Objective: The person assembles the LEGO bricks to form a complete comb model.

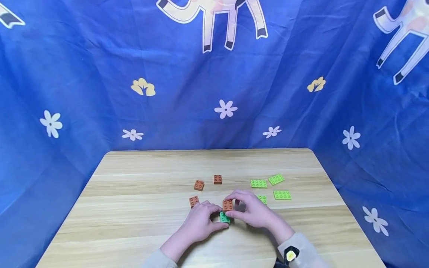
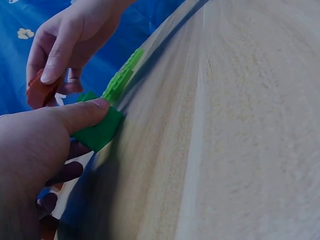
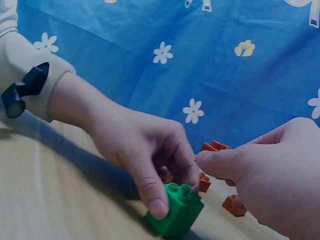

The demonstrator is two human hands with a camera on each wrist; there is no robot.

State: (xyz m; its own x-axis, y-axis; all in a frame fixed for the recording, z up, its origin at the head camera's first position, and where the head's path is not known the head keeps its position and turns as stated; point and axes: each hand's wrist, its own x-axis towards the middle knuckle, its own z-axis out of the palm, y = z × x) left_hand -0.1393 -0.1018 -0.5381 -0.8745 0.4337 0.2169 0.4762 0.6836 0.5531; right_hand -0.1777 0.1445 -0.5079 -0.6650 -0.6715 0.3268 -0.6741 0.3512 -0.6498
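My left hand (image 1: 201, 221) pinches a dark green building brick (image 1: 224, 217) between thumb and fingers, low at the table's front middle. In the right wrist view the green brick (image 3: 180, 212) shows its studs facing up and tilts a little. A reddish-brown 2x2 brick (image 1: 228, 205) is pinched by thumb and fingers of my right hand (image 1: 251, 210). Seen from the left wrist, this brown brick (image 2: 40, 92) is held up off the table, close to the green brick (image 2: 102, 131) but apart from it.
Three loose brown bricks lie beyond the left hand: one at the back (image 1: 218, 179), one left of it (image 1: 199, 185), and one beside the fingers (image 1: 193, 201). Several lime green 2x4 bricks (image 1: 282, 195) lie on the right. A blue curtain (image 1: 187, 123) surrounds the wooden table (image 1: 134, 208).
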